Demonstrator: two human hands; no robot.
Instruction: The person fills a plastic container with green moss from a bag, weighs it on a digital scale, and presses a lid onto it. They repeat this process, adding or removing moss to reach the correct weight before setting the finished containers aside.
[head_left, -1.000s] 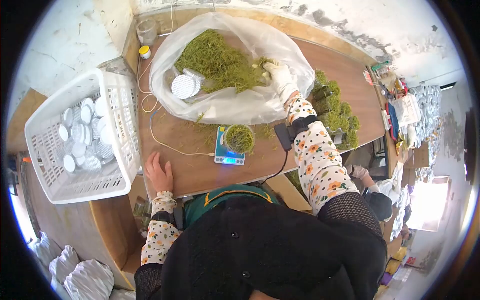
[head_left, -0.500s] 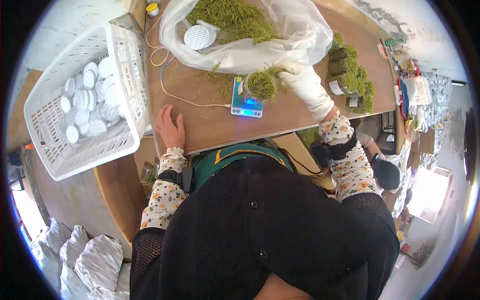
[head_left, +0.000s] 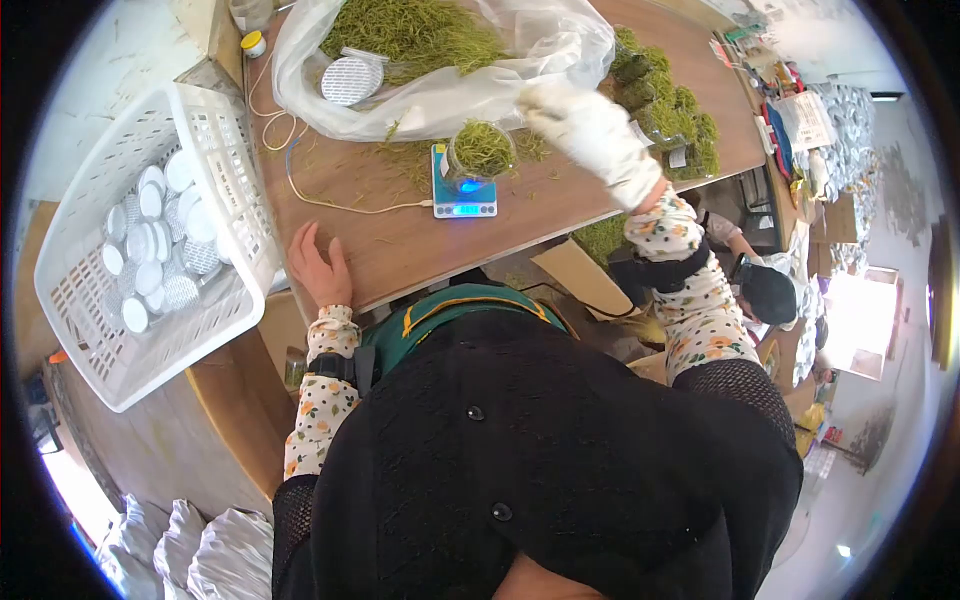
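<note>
A clear jar (head_left: pixel 482 172) filled with green, stringy moss-like plant material stands on a small digital scale (head_left: pixel 445 192) with a lit blue display. My right hand (head_left: pixel 590 135), in a white glove, hovers right of the jar, apart from it, by the edge of a clear plastic bag (head_left: pixel 420 120). Its fingers are blurred, so I cannot see whether anything is in them. Bare, with fingers apart, my left hand (head_left: pixel 320 268) rests at the table's near left edge. Inside the bag lie a heap of the same green material (head_left: pixel 420 40) and a white printed disc (head_left: pixel 352 80).
A white plastic basket (head_left: pixel 235 200) of round white lids (head_left: pixel 150 245) stands at the left. Several filled jars (head_left: pixel 665 110) are grouped on the table's right side. A white cable (head_left: pixel 350 208) runs to the scale. Another person's arm (head_left: pixel 728 235) shows at right.
My right hand has drawn back from the jar's top toward the right. The view has shifted, so the table's things appear further left. My left hand still rests at the table edge.
</note>
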